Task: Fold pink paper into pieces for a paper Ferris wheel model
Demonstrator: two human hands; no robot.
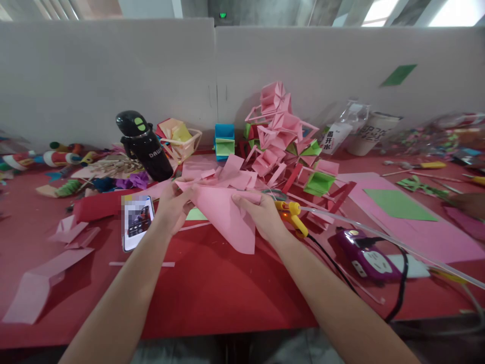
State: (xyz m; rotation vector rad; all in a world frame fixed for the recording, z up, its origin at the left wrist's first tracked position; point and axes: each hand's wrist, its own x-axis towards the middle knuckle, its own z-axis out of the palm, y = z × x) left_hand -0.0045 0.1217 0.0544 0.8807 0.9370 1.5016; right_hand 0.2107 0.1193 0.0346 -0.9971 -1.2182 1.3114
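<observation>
Both hands hold up a pink paper sheet above the red table, its lower part hanging down in a loose curve. My left hand pinches the sheet's upper left corner. On the other side, my right hand grips the upper right edge, thumb on top. Behind the sheet lie pink paper pieces and, partly covered, a light green paper. A yellow glue gun rests just right of my right hand. Left of my left hand is a phone with a lit screen.
Folded pink paper shapes are piled at the back. A black bottle stands back left. At right are a purple device with a black cable, green paper on a pink sheet, a paper cup and another person's hand.
</observation>
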